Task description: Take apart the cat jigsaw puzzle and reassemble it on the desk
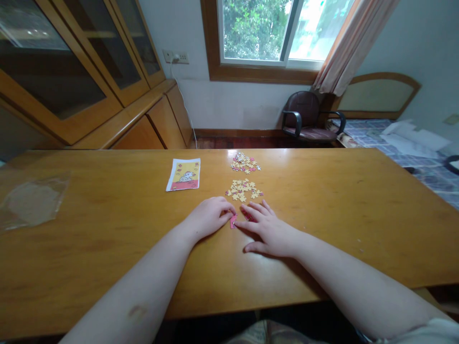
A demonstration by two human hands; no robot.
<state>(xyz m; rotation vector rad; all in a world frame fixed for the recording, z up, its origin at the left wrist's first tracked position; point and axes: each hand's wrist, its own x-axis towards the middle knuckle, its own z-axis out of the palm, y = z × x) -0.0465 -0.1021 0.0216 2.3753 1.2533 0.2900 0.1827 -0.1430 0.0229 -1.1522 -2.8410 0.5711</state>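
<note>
Head view: we find red jigsaw pieces [233, 221] flat on the wooden table [322, 200] between our left hand [208, 217] and right hand [268, 230], fingers against them, any actual grip impossible to tell.

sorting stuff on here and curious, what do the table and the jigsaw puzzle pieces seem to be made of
The table looks like wood or wood veneer under glossy varnish: warm grain-like tones, with window glare on top. The jigsaw puzzle pieces look like thin printed card, given their flat, die-cut shapes, though they're too small to confirm.
</note>
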